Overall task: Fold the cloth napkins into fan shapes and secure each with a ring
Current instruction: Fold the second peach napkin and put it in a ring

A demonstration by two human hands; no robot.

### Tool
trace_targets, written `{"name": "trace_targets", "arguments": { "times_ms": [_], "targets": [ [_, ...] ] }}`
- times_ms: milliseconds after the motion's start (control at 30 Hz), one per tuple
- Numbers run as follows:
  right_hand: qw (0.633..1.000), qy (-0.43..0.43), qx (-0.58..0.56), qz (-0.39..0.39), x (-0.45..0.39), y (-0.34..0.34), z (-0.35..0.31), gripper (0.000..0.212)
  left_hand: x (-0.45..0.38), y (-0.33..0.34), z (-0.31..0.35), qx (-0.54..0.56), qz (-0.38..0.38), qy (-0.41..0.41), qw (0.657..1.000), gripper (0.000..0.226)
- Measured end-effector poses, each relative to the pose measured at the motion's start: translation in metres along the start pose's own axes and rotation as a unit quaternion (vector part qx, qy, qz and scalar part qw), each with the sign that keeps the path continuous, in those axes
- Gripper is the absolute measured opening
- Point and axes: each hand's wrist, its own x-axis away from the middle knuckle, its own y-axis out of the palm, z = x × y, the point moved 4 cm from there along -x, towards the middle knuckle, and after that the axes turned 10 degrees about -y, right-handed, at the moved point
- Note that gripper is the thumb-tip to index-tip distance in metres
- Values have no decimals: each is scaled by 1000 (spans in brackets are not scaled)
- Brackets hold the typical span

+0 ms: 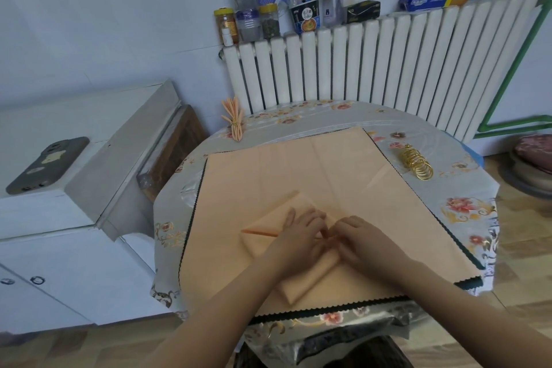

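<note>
Round table under glossy floral oilcloth (466, 212), flat peach cloth sheet with black zigzag edge (298, 170), partly folded peach cloth napkin (268, 224) pinched by left hand (298, 236) and right hand (358, 237), finished ringed peach fan napkin (234, 119) at far-left rim, pile of gold metal rings (416, 164) at right, white ribbed radiator (388, 69) behind.

The left hand (300, 236) and right hand (358, 237) cover the middle of the folded napkin (268, 227), so the fold under the fingers is hidden. Both forearms run off the bottom edge. Labels on the jars (248, 21) above the radiator (388, 69) are too blurred to read. The cushion (534, 148) is cut off at the right edge.
</note>
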Motion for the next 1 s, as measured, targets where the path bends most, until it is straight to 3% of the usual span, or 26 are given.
{"name": "trace_targets", "arguments": {
  "times_ms": [133, 300, 433, 533, 633, 733, 800, 900, 1000],
  "targets": [
    [998, 34, -4, 53, 5, 10, -2, 10, 4, 3, -11, -27, -37, -26, 999, 44],
    [999, 10, 40, 35, 4, 8, -6, 21, 22, -4, -53, -103, -37, -51, 993, 49],
    [998, 0, 55, 20, 3, 6, -8, 26, 39, -9, -75, -91, -30, -43, 994, 56],
    [998, -13, 56, -9, 7, 4, -11, 34, 46, -15, -78, -23, 8, -33, 999, 67],
    [997, -25, 67, -41, 9, -1, -14, 38, 54, -25, -75, 33, 43, -39, 998, 53],
    [994, -31, 49, -94, 10, -3, -13, 42, 59, -33, -68, 92, -2, -58, 994, 42],
    [991, -49, 42, -114, 11, -5, -15, 35, 59, -35, -66, 71, -23, -40, 996, 30],
    [990, -71, 68, -98, 12, -5, -18, 16, 58, -33, -68, 48, -26, -29, 998, 19],
    [991, -76, 83, -67, 9, -3, -19, 10, 58, -34, -67, 56, -36, -43, 997, 14]
  ]
}}
